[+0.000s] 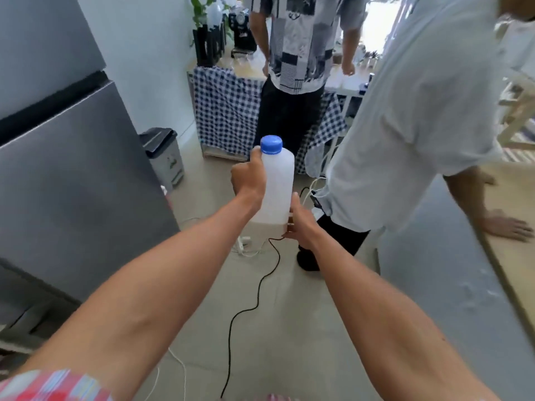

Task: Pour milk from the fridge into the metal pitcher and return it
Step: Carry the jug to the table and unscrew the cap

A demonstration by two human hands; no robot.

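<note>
I hold a translucent white milk bottle (278, 183) with a blue screw cap (271, 144) upright in front of me, above the floor. My left hand (249, 176) grips its upper left side near the neck. My right hand (299, 221) cups its lower right corner and base. The cap is on. The grey fridge (72, 169) stands at my left with both doors shut. No metal pitcher is in view.
A person in a white shirt (405, 125) leans on the wooden counter (509, 256) at right. Another person (292, 82) stands ahead by a checkered-cloth table (225, 111). A small bin (163, 157) sits beside the fridge. Cables (260, 285) and a power strip lie on the floor.
</note>
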